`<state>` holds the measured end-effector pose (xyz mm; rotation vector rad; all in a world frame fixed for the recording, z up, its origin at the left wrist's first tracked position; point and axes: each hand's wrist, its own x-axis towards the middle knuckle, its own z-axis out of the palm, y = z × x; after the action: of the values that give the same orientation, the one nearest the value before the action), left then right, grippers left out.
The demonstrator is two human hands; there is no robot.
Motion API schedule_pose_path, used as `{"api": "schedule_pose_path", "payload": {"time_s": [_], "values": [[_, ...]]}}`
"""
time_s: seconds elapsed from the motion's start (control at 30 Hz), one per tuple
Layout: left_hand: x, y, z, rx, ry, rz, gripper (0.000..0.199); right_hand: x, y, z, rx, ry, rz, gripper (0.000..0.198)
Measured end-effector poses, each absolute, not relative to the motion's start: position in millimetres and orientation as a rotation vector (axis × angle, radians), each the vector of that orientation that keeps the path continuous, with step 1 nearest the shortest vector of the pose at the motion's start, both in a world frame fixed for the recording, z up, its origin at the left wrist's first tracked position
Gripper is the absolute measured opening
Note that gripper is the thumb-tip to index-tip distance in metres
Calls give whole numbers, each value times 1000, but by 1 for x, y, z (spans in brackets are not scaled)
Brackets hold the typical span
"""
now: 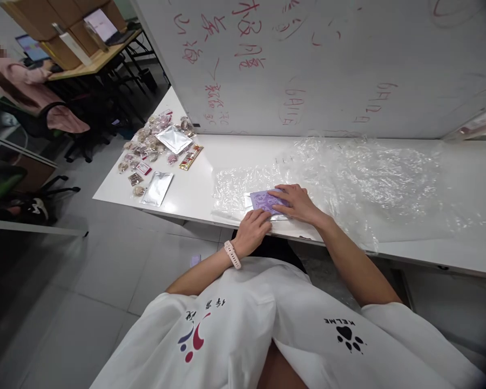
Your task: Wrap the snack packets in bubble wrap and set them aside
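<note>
A flat purple packet with a paler pattern (263,201) lies on clear bubble wrap (237,186) near the table's front edge. My right hand (297,203) rests on its right part, fingers spread and pressing down. At the packet's near edge, my left hand (251,232) is curled with its fingers together; what they grip, if anything, is hidden. A pale strip shows just left of the packet, and something silvery peeks out under its near side.
More bubble wrap (380,183) spreads across the right of the white table (198,197). To the left lie silver pouches (157,188), a gold-red sachet (191,157) and several small wrapped pieces (149,141). A whiteboard (328,70) stands behind. A seated person (28,81) is at another desk.
</note>
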<state>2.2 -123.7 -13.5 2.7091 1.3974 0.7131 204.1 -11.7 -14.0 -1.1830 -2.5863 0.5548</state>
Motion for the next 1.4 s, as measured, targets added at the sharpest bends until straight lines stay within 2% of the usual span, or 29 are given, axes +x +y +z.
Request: {"api": "schedule_pose_path", "payload": {"time_s": [0.23,0.5,0.6,0.73,0.87,1.0,1.07,1.23,1.4], "values": [[-3,-88,-16,2463,1520,967,20,200,-24,-9,-1232,-2621,522,53],[-13,-73,-12,2293,1525,813,26,251,-50,18,-1135,-2496,998,59],[-15,-75,-11,2266,1509,809,26,276,-72,9,-1140,-2533,813,67],[-17,-70,-6,2259,1534,748,22,281,-88,-12,-1303,-2240,655,40],[-19,-57,7,2299,1504,582,13,263,-86,-20,-1492,-1895,638,36],[-19,-46,15,2312,1506,436,13,237,-97,-12,-1687,-1684,176,27],[-19,-44,16,2313,1495,419,14,221,-106,-7,-1656,-1716,19,29],[-20,-39,21,2329,1466,383,18,187,-102,-6,-1231,-2356,164,40],[-28,-18,41,2224,1397,281,17,184,-60,-3,-1280,-2432,195,44]]}}
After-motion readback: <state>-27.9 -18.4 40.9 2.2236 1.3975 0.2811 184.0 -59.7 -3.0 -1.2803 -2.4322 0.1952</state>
